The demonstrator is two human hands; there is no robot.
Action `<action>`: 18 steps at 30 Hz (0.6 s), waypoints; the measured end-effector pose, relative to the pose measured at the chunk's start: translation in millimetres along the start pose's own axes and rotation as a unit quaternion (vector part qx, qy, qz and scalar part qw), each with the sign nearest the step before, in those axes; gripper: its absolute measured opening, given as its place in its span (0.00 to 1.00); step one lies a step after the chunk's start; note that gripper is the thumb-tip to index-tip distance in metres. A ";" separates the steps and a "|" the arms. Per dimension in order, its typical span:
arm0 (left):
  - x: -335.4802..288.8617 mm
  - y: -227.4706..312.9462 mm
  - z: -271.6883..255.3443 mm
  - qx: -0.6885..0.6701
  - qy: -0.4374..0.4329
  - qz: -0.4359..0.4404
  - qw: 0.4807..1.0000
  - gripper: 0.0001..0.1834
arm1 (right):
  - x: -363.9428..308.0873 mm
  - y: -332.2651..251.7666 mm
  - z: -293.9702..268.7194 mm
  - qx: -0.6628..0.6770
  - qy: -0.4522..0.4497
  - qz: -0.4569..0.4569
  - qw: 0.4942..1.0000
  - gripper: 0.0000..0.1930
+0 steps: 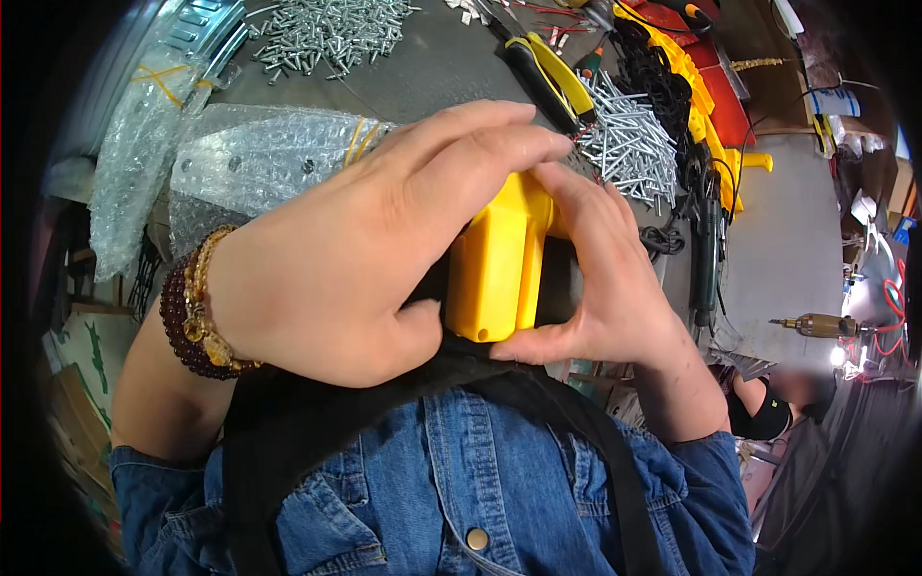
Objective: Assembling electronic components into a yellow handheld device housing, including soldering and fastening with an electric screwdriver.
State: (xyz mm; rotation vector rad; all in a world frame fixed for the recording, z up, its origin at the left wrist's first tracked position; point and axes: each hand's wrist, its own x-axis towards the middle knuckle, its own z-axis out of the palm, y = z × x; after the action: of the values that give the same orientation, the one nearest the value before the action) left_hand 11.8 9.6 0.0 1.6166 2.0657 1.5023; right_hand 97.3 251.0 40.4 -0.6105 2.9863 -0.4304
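Close to my body, in front of the apron, I have a yellow plastic housing (pixel 490 274) with a ridged side and a small round hole at its near end. My left hand (pixel 346 250), with bead bracelets on the wrist, curls over its left side and far end. On the right, my right hand (pixel 615 264) grips it, thumb at the near end and fingers at the far end. The fingertips of both hands meet at the top. My left hand covers part of the housing, and its underside is hidden.
Bubble-wrapped parts (pixel 254 158) lie left. Piles of short screws (pixel 331 34) and long screws (pixel 629 139) flank yellow-handled pliers (pixel 547 77) on the grey table. Yellow parts (pixel 696 91) and a dark power screwdriver (pixel 706 250) are right. Another person (pixel 764 403) is at far right.
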 end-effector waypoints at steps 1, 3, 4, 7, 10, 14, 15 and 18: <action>2.9 2.3 1.4 -0.001 0.017 -0.007 1.000 0.44 | -0.2 0.7 -1.9 0.000 -0.010 0.009 1.000 0.66; 14.7 12.4 8.1 0.110 0.009 -0.033 0.993 0.40 | -0.3 0.4 -3.4 -0.002 -0.006 0.020 1.000 0.66; 21.5 17.7 11.8 0.224 0.006 -0.069 0.972 0.36 | 1.3 0.3 -2.9 0.002 -0.007 0.021 1.000 0.66; 30.5 9.6 12.0 0.249 0.005 -0.069 0.966 0.30 | -0.3 4.0 0.0 0.001 -0.005 0.016 1.000 0.66; 28.2 4.3 9.8 0.236 0.006 -0.039 0.971 0.30 | -2.3 29.7 -2.6 0.181 0.075 0.009 0.981 0.46; 33.0 10.0 6.0 0.265 -0.013 -0.011 0.964 0.32 | 6.1 48.7 -18.1 0.145 0.096 0.140 0.975 0.17; 34.3 13.8 3.7 0.282 -0.023 -0.020 0.959 0.32 | 14.0 43.9 -15.5 0.088 0.052 0.149 0.983 0.16; 40.3 16.9 1.7 0.306 -0.048 -0.004 0.951 0.34 | 21.3 52.9 11.8 -0.049 0.105 0.101 0.988 0.17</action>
State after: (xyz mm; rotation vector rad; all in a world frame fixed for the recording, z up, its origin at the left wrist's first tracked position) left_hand 7.1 41.3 29.7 1.8017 2.6347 0.7806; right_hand 59.2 286.2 14.0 -0.2794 3.2430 -0.3561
